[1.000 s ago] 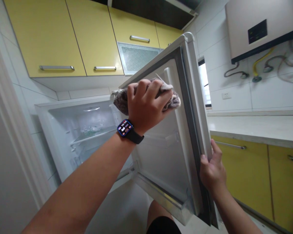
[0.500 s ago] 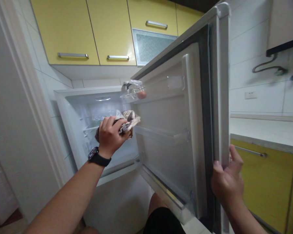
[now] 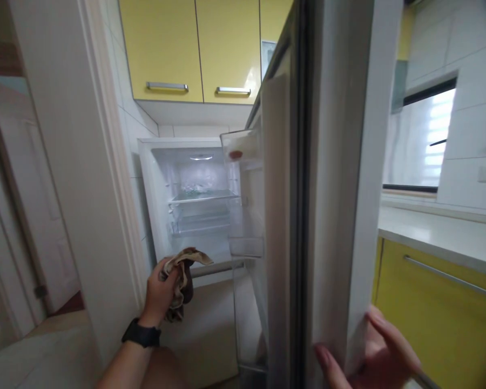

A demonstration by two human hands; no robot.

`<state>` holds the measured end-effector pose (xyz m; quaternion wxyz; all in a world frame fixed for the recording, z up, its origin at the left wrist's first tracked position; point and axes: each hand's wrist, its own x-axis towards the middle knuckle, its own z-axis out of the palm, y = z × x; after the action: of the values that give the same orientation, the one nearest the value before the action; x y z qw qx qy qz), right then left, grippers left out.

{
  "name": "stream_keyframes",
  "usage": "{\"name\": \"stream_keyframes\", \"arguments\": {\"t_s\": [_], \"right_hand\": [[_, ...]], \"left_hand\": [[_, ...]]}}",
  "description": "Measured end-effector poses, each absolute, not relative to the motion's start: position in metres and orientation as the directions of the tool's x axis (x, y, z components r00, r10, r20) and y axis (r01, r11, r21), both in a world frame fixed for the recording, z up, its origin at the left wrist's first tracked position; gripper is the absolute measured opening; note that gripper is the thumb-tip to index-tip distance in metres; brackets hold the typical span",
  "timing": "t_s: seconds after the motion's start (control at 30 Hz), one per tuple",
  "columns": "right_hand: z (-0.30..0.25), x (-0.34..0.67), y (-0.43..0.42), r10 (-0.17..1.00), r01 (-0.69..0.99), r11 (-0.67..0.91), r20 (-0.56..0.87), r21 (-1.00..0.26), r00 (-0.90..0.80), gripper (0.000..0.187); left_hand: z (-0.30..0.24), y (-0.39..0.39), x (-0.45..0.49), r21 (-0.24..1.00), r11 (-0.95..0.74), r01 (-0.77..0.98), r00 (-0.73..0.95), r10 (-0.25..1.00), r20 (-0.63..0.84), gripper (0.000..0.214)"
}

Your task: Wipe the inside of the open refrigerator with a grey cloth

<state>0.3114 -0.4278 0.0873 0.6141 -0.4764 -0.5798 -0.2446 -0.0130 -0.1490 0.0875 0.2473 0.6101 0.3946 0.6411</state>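
My left hand (image 3: 161,292) is closed around a crumpled, patterned brown and cream cloth (image 3: 183,275), just in front of the lower edge of the fridge compartment (image 3: 148,186). A dark watch band circles that wrist. With my right hand (image 3: 383,354) I grip the outer edge of the fridge door (image 3: 340,205), thumb on the inner side and fingers on the outer. The door stands partly swung out between me and the counter. On its inner side, an upper clear shelf (image 3: 247,141) holds a reddish-brown round item (image 3: 235,155).
Inside the fridge is a glass shelf (image 3: 204,195) with something in clear plastic on it. Yellow cabinets (image 3: 227,48) hang above. To the left is a door frame (image 3: 76,162); to the right, a white counter (image 3: 441,229) over a yellow cabinet (image 3: 437,302).
My left hand has moved the cloth down and out from the compartment's front. The door has swung further toward closing, with my right hand still on its edge. The view has turned.
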Motion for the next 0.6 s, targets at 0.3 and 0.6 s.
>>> {"name": "stream_keyframes", "arguments": {"t_s": [0.3, 0.6], "right_hand": [[0.093, 0.198, -0.375, 0.207, 0.742, 0.613, 0.962, -0.271, 0.180, 0.098], [0.082, 0.152, -0.312, 0.321, 0.757, 0.653, 0.900, 0.015, -0.295, 0.096]], "left_hand": [[0.072, -0.152, -0.081, 0.900, -0.435, -0.034, -0.379, 0.839, 0.391, 0.034], [0.017, -0.173, -0.175, 0.834, -0.308, -0.458, -0.570, 0.822, -0.009, 0.042]]}}
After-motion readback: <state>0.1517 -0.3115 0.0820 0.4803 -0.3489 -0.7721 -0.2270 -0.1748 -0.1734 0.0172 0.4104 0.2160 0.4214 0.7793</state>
